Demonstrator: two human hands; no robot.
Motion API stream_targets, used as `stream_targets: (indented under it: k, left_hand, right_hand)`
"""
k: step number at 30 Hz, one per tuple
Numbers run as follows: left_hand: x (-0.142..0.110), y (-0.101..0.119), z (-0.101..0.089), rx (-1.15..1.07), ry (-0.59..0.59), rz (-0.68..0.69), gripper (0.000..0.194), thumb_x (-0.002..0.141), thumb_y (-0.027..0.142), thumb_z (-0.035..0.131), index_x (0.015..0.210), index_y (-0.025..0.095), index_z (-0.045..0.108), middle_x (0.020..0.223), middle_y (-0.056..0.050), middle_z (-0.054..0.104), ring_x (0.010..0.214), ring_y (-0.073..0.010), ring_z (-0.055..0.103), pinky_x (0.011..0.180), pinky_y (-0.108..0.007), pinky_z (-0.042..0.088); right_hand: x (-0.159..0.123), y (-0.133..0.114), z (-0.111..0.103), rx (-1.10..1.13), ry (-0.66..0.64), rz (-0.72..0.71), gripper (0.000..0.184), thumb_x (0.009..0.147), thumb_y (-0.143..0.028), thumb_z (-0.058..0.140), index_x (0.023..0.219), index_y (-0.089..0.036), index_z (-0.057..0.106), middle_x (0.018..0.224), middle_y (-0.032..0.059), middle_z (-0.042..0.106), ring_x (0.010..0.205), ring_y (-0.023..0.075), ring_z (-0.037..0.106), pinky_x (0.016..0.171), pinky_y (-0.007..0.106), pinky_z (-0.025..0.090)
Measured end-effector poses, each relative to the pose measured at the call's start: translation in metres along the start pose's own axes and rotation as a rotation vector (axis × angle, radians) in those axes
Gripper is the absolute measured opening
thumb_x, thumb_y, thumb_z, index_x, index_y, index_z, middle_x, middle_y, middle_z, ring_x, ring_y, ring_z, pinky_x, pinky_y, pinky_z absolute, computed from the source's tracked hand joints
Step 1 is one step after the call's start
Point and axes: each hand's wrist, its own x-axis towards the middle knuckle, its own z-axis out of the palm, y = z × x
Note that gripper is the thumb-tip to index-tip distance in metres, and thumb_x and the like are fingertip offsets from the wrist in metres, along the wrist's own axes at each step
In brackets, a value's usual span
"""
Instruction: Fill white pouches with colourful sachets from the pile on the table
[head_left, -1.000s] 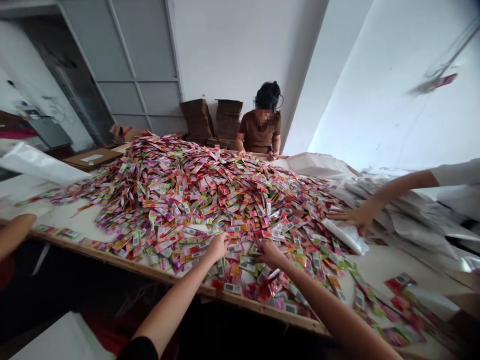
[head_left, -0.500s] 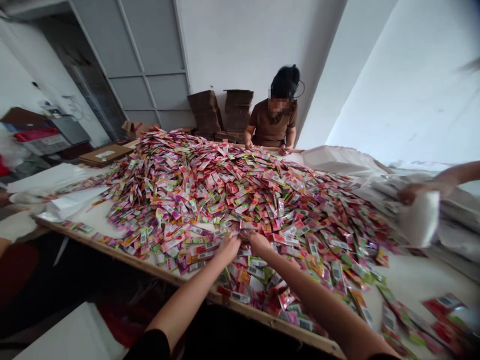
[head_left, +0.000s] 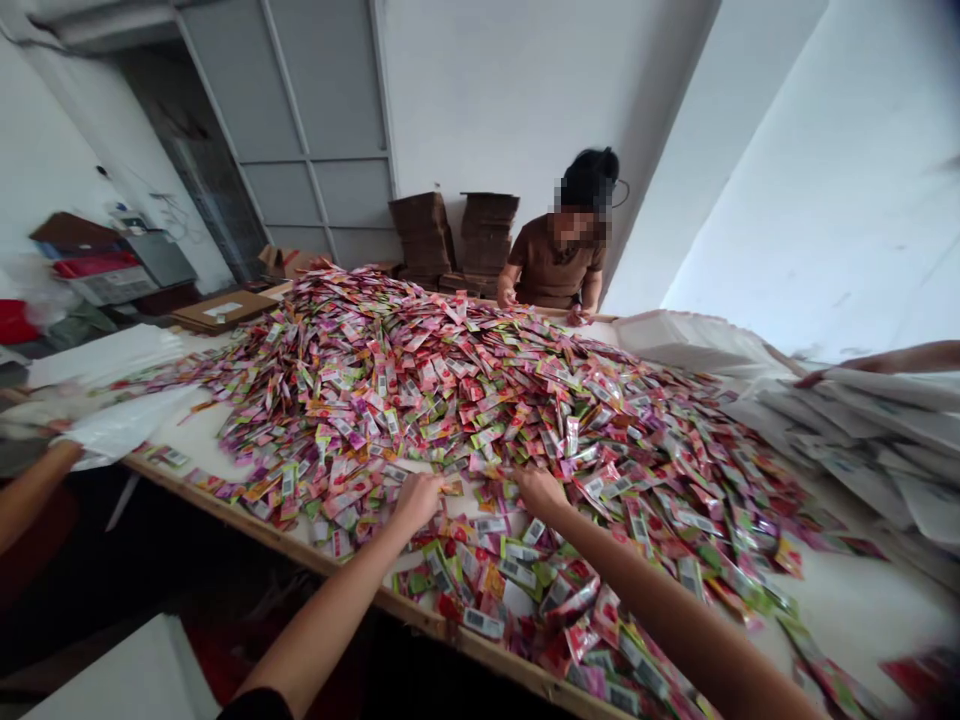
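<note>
Near the table edge point(head_left: 247, 512), both hands, left hand point(head_left: 417, 499) and right hand point(head_left: 538, 490), grip sachets point(head_left: 480, 400).

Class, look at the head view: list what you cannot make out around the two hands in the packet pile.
- Left hand: fingertips curled into the packets; grip unclear.
- Right hand: fingers buried in the pile.
- Packet print: too small to read.
- Table edge: cut off bottom right.
- Co-worker's hand: behind white bags.

Sachets point(head_left: 480, 400): glossy plastic film, printed. Table point(head_left: 420, 615): raw wood edge w/ matt white top. Bags point(head_left: 885, 440): shiny clear plastic. Boxes point(head_left: 457, 235): matt brown cardboard. Wall point(head_left: 510, 90): smooth matt paint.
</note>
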Motion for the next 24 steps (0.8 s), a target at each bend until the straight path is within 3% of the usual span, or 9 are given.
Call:
stream_targets:
  k: [3, 5, 9, 13, 15, 17, 19, 22, 24]
  left_hand:
    - [0.004, -0.02, -0.019, -0.041, 0.102, 0.01, 0.019, 0.084, 0.025, 0.042, 0.093, 0.017, 0.057, 0.102, -0.009, 0.058, 0.099, -0.019, 0.054, 0.088, -0.031, 0.04]
    - [0.017, -0.039, -0.037, -0.067, 0.161, -0.031, 0.027, 0.088, 0.027, 0.033, 0.102, 0.014, 0.052, 0.11, -0.013, 0.053, 0.1, -0.0192, 0.053, 0.088, -0.032, 0.041]
    - [0.051, -0.069, -0.06, -0.106, 0.165, -0.076, 0.033, 0.089, 0.032, 0.029, 0.109, 0.013, 0.047, 0.101, -0.013, 0.058, 0.094, -0.0215, 0.057, 0.079, -0.032, 0.044]
    - [0.066, -0.072, -0.054, -0.103, 0.094, -0.09, 0.041, 0.083, 0.045, 0.043, 0.111, 0.017, 0.047, 0.098, -0.01, 0.062, 0.089, -0.0217, 0.059, 0.071, -0.027, 0.044]
    - [0.068, -0.066, -0.041, -0.049, 0.027, -0.124, 0.042, 0.077, 0.045, 0.052, 0.11, 0.018, 0.05, 0.098, -0.009, 0.062, 0.091, -0.0221, 0.059, 0.072, -0.026, 0.044]
    - [0.065, -0.058, -0.027, -0.009, -0.03, -0.155, 0.036, 0.075, 0.04, 0.057, 0.103, 0.019, 0.054, 0.095, -0.009, 0.063, 0.091, -0.0227, 0.059, 0.074, -0.027, 0.043]
    - [0.059, -0.051, -0.013, -0.007, -0.044, -0.169, 0.029, 0.075, 0.035, 0.056, 0.099, 0.018, 0.057, 0.093, -0.01, 0.064, 0.091, -0.0231, 0.059, 0.076, -0.029, 0.043]
    - [0.046, -0.046, -0.006, -0.019, -0.04, -0.167, 0.024, 0.076, 0.03, 0.057, 0.096, 0.018, 0.059, 0.094, -0.01, 0.064, 0.093, -0.023, 0.058, 0.081, -0.031, 0.041]
    - [0.042, -0.046, -0.011, -0.043, -0.031, -0.13, 0.023, 0.071, 0.03, 0.063, 0.091, 0.019, 0.06, 0.098, -0.009, 0.063, 0.097, -0.0226, 0.056, 0.086, -0.031, 0.039]
  right_hand:
    - [-0.013, 0.012, -0.003, 0.021, 0.016, -0.076, 0.031, 0.07, -0.012, 0.054, 0.1, -0.016, 0.057, 0.104, 0.013, 0.059, 0.103, 0.0262, 0.051, 0.082, 0.033, 0.038]
    - [-0.016, 0.02, -0.01, 0.06, -0.056, -0.077, 0.043, 0.071, -0.009, 0.051, 0.114, -0.014, 0.05, 0.101, 0.0135, 0.06, 0.097, 0.0239, 0.055, 0.077, 0.03, 0.041]
    - [-0.009, 0.03, -0.039, -0.015, -0.182, 0.037, 0.062, 0.068, -0.002, 0.05, 0.128, -0.007, 0.036, 0.105, 0.0217, 0.058, 0.09, 0.0273, 0.06, 0.068, 0.03, 0.043]
    - [0.0, 0.042, -0.075, 0.056, -0.153, 0.027, 0.032, 0.074, -0.013, 0.05, 0.106, -0.011, 0.056, 0.095, 0.0134, 0.064, 0.085, 0.0228, 0.06, 0.067, 0.026, 0.043]
    - [0.003, 0.039, -0.08, 0.187, -0.093, -0.029, 0.022, 0.078, -0.022, 0.048, 0.096, -0.014, 0.059, 0.087, 0.0073, 0.065, 0.079, 0.0181, 0.06, 0.065, 0.023, 0.042]
    - [0.002, 0.027, -0.067, 0.233, -0.041, -0.053, 0.027, 0.078, -0.031, 0.051, 0.099, -0.015, 0.057, 0.088, 0.0063, 0.065, 0.077, 0.0177, 0.059, 0.065, 0.024, 0.042]
    - [-0.005, 0.007, -0.038, 0.135, -0.076, -0.057, 0.034, 0.071, -0.035, 0.059, 0.1, -0.017, 0.057, 0.092, 0.0078, 0.064, 0.078, 0.0203, 0.059, 0.065, 0.026, 0.042]
    - [-0.022, -0.013, 0.009, -0.003, -0.167, -0.065, 0.021, 0.068, -0.016, 0.057, 0.088, -0.016, 0.061, 0.088, 0.0096, 0.064, 0.08, 0.0227, 0.06, 0.067, 0.028, 0.042]
    - [-0.032, -0.013, 0.025, 0.008, -0.141, -0.134, 0.024, 0.063, -0.007, 0.053, 0.084, -0.016, 0.061, 0.093, 0.0107, 0.063, 0.087, 0.0233, 0.058, 0.072, 0.029, 0.041]
